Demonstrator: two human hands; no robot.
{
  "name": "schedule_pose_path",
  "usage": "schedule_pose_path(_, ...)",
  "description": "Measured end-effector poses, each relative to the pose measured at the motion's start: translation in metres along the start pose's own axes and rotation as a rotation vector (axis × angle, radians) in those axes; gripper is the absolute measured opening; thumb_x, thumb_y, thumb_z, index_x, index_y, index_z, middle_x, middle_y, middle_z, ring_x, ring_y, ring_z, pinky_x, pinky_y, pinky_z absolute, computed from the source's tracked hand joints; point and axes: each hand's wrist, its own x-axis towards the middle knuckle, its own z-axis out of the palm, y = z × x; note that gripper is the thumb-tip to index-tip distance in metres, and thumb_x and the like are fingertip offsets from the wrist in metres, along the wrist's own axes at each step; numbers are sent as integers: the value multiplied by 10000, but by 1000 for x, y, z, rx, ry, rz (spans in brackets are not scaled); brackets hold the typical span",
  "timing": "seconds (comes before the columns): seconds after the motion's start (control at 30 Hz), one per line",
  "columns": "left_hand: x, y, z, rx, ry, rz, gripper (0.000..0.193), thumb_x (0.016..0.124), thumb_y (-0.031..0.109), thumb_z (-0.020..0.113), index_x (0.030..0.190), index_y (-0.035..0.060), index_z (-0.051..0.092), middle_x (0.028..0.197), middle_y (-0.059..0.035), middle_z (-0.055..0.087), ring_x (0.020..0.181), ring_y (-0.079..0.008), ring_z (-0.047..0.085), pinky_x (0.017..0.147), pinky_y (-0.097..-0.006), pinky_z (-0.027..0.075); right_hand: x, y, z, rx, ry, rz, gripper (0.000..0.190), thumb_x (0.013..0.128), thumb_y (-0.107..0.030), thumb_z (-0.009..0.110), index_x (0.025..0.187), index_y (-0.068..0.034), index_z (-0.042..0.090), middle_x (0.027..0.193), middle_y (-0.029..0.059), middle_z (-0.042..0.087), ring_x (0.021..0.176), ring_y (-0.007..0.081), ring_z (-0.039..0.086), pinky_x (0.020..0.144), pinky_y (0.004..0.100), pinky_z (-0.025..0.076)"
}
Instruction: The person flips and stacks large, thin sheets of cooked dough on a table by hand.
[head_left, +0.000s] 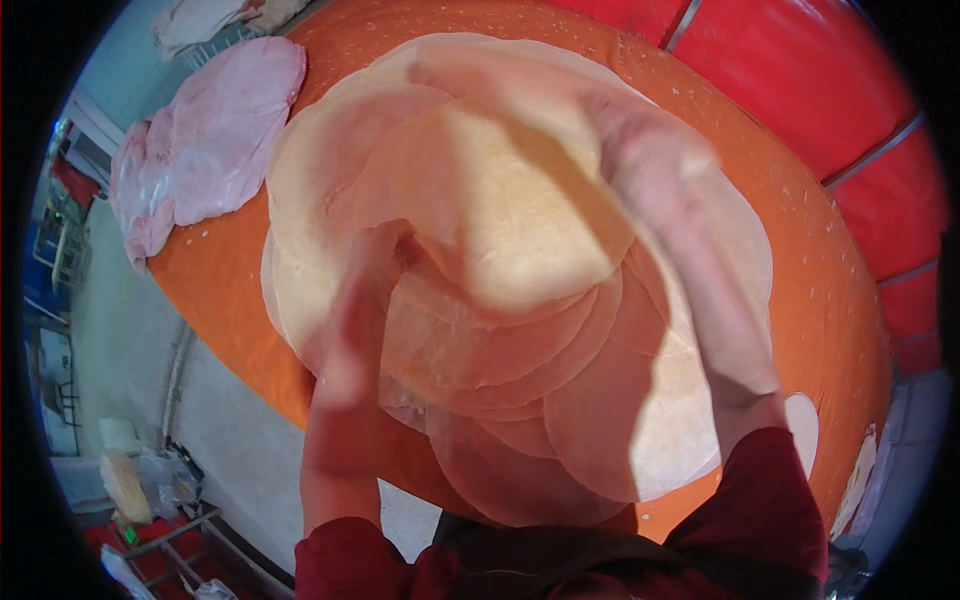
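Before me lies a wide, overlapping spread of thin round sheets of dough (600, 420), pale and partly see-through. On top of them a blurred, cream-coloured sheet (547, 240) covers the middle, its near edge curved. My left hand (386, 244) is at the left side of this top sheet, smeared by motion. Over the right side is my right hand (641, 142), also blurred, the forearm reaching up across the sheets. Whether the fingers of either hand grip the sheet's edge cannot be made out. Shadows of my arms fall over the dough.
An orange cloth (817, 300) lies under the sheets, with white specks. A pinkish plastic-wrapped bundle (217, 135) rests at the far left edge. Red padded panels (795, 82) stand beyond on the right. At lower left are a metal frame (172, 540) and plastic bags (165, 476).
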Motion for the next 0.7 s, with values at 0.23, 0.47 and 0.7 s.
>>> schedule_pose_path(0.23,-17,-15,19,-434,-572,-188,212,673,54,513,862,-43,514,788,-157,559,699,-282,561,687,-407,491,-114,-109,78,221,-237,44,589,630,-129,593,1158,30,386,1114,167,477,1015,296,466,821,382,398)
schedule_pose_path(0.47,-55,8,15,-218,-200,46,200,681,11,492,876,-28,513,962,-178,523,824,-276,538,749,-376,455,-29,-47,55,23,-663,445,314,694,-102,567,1002,-51,543,866,149,581,774,237,575,621,328,460)
schedule_pose_path(0.7,-51,-9,-49,-240,-129,-249,145,695,62,507,802,-32,537,888,-146,549,796,-256,540,737,-397,451,2,-67,-8,53,-39,130,334,607,-56,513,939,-41,554,847,130,589,757,290,571,633,387,455)
